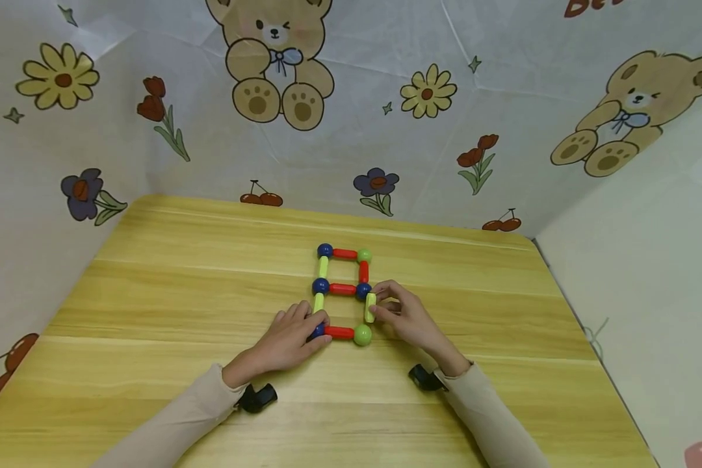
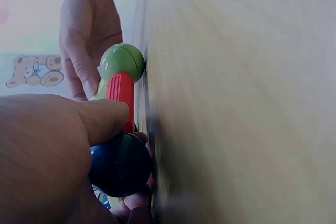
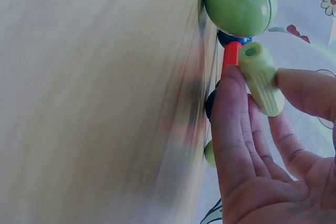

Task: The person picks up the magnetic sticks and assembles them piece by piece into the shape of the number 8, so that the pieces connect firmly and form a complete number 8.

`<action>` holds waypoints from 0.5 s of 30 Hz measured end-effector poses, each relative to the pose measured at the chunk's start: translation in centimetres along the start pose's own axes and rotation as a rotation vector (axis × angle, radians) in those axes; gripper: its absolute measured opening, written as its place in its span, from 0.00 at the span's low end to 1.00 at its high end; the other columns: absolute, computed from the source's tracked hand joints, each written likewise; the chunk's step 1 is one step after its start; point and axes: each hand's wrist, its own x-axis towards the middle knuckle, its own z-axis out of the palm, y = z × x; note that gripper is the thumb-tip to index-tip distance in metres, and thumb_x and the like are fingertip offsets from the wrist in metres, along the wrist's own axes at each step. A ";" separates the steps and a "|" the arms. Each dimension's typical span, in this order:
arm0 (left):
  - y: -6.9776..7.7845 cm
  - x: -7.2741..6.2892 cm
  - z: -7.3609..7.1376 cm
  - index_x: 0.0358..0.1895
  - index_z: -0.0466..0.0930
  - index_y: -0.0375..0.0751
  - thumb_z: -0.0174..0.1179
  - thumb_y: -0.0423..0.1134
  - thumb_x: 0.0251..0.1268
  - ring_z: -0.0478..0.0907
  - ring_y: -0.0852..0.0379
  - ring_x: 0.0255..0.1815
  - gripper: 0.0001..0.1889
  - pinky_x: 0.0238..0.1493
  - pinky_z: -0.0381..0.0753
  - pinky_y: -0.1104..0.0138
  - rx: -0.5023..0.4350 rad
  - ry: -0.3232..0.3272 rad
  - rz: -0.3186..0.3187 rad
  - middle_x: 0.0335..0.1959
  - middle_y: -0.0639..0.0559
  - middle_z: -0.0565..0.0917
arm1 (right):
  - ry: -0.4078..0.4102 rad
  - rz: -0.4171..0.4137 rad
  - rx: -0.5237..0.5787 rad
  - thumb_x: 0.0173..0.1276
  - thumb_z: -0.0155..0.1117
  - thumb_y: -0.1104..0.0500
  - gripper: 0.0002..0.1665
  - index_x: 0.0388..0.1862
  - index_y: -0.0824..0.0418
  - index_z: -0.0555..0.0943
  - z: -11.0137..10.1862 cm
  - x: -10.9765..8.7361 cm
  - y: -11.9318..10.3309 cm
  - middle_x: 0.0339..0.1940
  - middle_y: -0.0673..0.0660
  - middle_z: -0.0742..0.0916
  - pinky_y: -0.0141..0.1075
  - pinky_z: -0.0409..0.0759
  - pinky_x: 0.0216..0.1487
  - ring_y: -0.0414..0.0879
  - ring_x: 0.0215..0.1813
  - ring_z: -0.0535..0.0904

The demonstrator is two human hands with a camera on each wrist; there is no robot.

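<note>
On the table lies a ladder-like frame of balls and short rods. My right hand point(image 1: 406, 315) pinches a yellow-green rod point(image 3: 262, 80) between thumb and fingers, at the open right side of the frame's near square. The rod stands apart from the near-right green ball point(image 1: 362, 335); whether it touches the middle-right blue ball point(image 1: 363, 290) I cannot tell. My left hand point(image 1: 292, 338) holds the near-left blue ball point(image 2: 121, 163), its thumb lying along the near red rod point(image 1: 339, 333). That red rod joins the blue ball to the green ball. Fingers partly cover the lower-left yellow-green rod point(image 1: 318, 303).
The far square has a blue ball point(image 1: 324, 250) and a green ball point(image 1: 364, 256) at its far corners. Behind the wooden table point(image 1: 210, 260) hangs a sheet point(image 1: 374, 143) printed with bears and flowers. A black wrist camera point(image 1: 257, 398) sits by the left cuff.
</note>
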 end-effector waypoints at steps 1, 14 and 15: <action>0.0 0.0 0.0 0.42 0.74 0.50 0.57 0.47 0.74 0.57 0.56 0.34 0.07 0.35 0.51 0.63 -0.001 0.000 -0.002 0.33 0.54 0.61 | -0.005 0.006 0.008 0.72 0.63 0.66 0.17 0.58 0.61 0.73 0.0 0.0 0.0 0.51 0.66 0.80 0.37 0.85 0.42 0.51 0.44 0.87; 0.0 0.1 0.1 0.43 0.75 0.49 0.57 0.48 0.74 0.58 0.56 0.35 0.08 0.36 0.51 0.63 0.005 -0.002 -0.014 0.33 0.54 0.62 | -0.036 0.075 0.057 0.73 0.62 0.64 0.19 0.59 0.66 0.70 0.6 0.3 -0.2 0.53 0.69 0.80 0.41 0.86 0.44 0.54 0.41 0.87; 0.0 0.1 0.1 0.43 0.75 0.49 0.57 0.48 0.75 0.58 0.56 0.35 0.08 0.36 0.51 0.63 0.005 -0.002 -0.014 0.33 0.54 0.62 | -0.037 0.079 0.052 0.73 0.62 0.64 0.19 0.59 0.66 0.70 0.6 0.3 -0.3 0.53 0.69 0.80 0.41 0.86 0.44 0.53 0.41 0.87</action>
